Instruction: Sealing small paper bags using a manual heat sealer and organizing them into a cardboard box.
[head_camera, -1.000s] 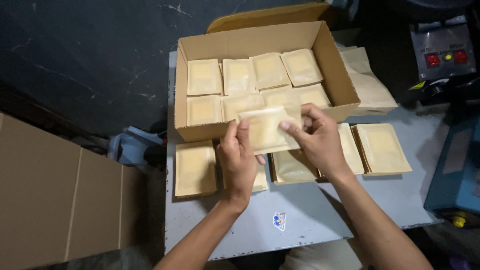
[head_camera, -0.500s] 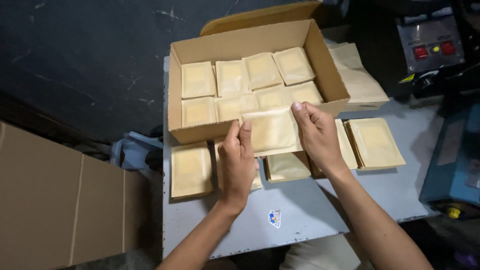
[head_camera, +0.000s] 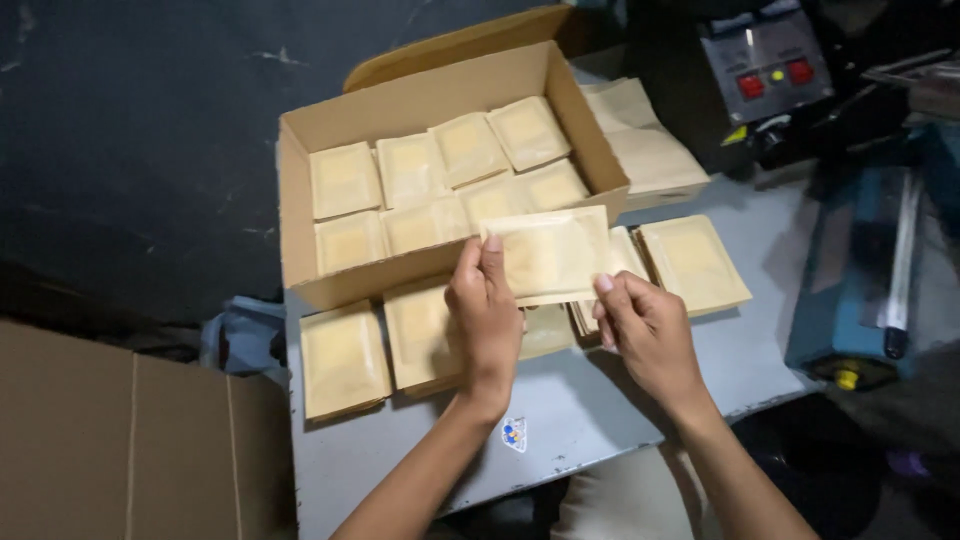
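I hold a flat tan pouch (head_camera: 550, 255) just in front of the near wall of an open cardboard box (head_camera: 450, 95). My left hand (head_camera: 485, 315) pinches its left edge. My right hand (head_camera: 645, 335) grips its lower right corner with the fingertips. Several similar pouches (head_camera: 345, 180) lie in rows inside the box. More pouches rest on the grey table (head_camera: 570, 410): one at the left (head_camera: 340, 360), one under my left hand (head_camera: 420, 335), and one at the right (head_camera: 692, 262).
A stack of empty tan bags (head_camera: 645, 150) lies right of the box. A blue sealing machine (head_camera: 860, 280) stands at the table's right end, a grey device with red buttons (head_camera: 765, 65) behind it. Flat cardboard (head_camera: 120, 440) leans at lower left.
The pouch has stayed in both hands near the box's front wall. My right hand has slid from its right edge down to the lower right corner. The camera has shifted.
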